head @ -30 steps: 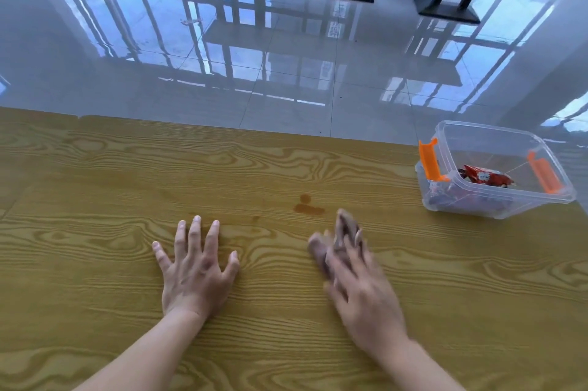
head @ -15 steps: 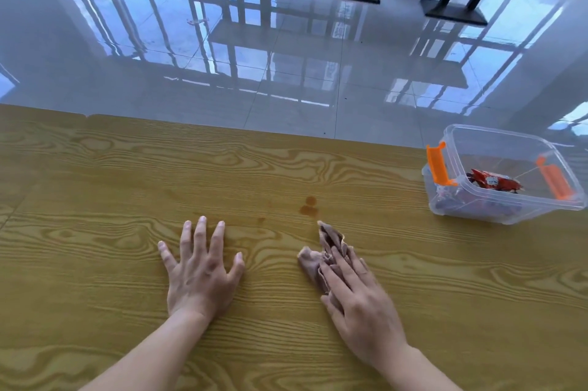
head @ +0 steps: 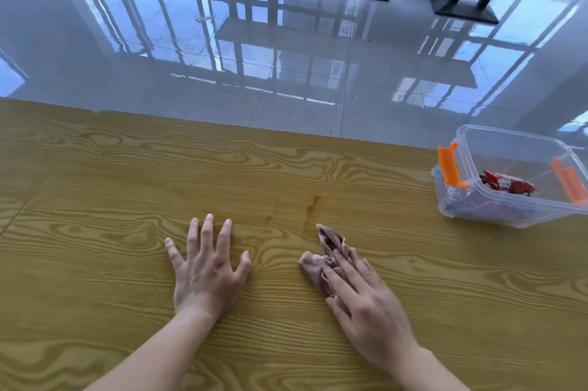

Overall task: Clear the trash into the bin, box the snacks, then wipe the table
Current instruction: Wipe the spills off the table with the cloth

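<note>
While the left hand lies flat and spread on the table, holding nothing, the right hand presses a crumpled cloth down with flat fingers, just short of a brown stain. The clear box (snacks inside) sits far right.
</note>
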Motion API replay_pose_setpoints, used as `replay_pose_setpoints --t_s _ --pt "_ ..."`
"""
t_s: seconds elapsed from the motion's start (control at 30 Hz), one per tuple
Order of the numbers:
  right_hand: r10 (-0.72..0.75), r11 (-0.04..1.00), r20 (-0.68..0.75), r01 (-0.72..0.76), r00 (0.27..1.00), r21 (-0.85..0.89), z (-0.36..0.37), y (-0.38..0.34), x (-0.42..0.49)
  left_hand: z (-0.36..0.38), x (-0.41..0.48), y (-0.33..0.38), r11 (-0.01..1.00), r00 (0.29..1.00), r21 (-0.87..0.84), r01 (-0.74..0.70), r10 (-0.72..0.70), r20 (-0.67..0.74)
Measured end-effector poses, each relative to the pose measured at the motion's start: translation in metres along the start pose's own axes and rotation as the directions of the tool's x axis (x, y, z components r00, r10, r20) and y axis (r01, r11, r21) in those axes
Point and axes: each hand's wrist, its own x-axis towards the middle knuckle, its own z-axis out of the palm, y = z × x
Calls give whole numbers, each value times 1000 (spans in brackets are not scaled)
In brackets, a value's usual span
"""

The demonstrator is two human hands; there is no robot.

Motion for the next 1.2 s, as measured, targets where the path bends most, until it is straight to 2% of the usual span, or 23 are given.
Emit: replay_pose_setpoints --t_s 0.03,0.1,0.17,0.2,0.27,0.33,0.4,0.43,0.47,0.53,0.6,0.67,0.73,0.8,0.87,0.9,0.93,0.97,1.03,1.07,1.1,1.13,1.2 --pt "30 1000 -20 -30 999 -6 -2 10 5 0 0 0 1000 1000 6 -2 2 -3" --pt "203 979 -78 -204 976 -6 -11 24 40 1 0 0 1000 1000 12 -1 2 -7" --pt "416 909 -90 -414 905 38 -20 27 87 1 0 0 1000 1000 9 -1 1 -10" --pt "477 879 -68 -474 876 49 -20 23 105 0 0 0 1000 1000 7 0 0 -13" --pt "432 902 -56 -431 900 36 -14 10 113 0 0 -1 1000 1000 6 2 -2 -8" --pt "226 974 -44 -226 973 1 -6 1 88 0 0 0 1000 1000 -1 4 -4 -11" --pt "41 999 4 -41 999 -20 -3 0 50 0 0 0 1000 1000 0 4 -4 -14" --pt "7 1000 21 -7 1000 -25 -4 8 40 0 0 0 1000 1000 2 3 -3 -11" --pt "25 999 15 -24 1000 -29 -5 18 39 1 0 0 1000 1000 5 4 -4 -11" --pt "196 980 -38 -197 980 -25 -9 29 64 2 1 -1 1000 1000 12 6 -6 -14" --pt "408 913 -73 -406 910 40 -14 28 110 2 0 0 1000 1000 8 3 -3 -18" --pt "482 874 -40 -478 875 89 -14 17 142 2 1 -1 1000 1000 4 9 -9 -21" --pt "399 914 -25 -396 917 89 -9 7 137 2 0 -2 1000 1000 4 12 -12 -13" --pt "204 979 -30 -203 978 27 -3 3 96 2 0 -1 1000 1000 -2 8 -8 -20" --pt "29 999 14 -29 999 -23 -5 12 55 1 1 -1 1000 1000 -1 13 -13 -19" --pt "10 999 9 -9 1000 -40 -7 27 48 1 1 -1 1000 1000 0 12 -12 -15" --pt "64 996 -14 -65 998 -61 -9 40 49 1 1 -1 1000 1000 0 12 -12 -13" --pt "187 980 -37 -189 982 -61 -13 47 56 1 1 -1 1000 1000 0 11 -11 -10" --pt "460 886 -85 -463 884 -16 -18 44 87 2 1 -1 1000 1000 3 14 -14 -7" --pt "539 841 -79 -540 839 5 -18 32 101 1 1 0 1000 1000 5 16 -16 -7" --pt "546 837 -69 -547 835 3 -17 16 110 1 1 0 1000 1000 5 15 -15 -6" --pt "483 874 -70 -485 873 -25 -10 -1 113 1 1 0 1000 1000 3 14 -14 -6" --pt "253 964 -45 -256 966 -67 5 -36 96 2 1 0 1000 1000 1 15 -15 -9"
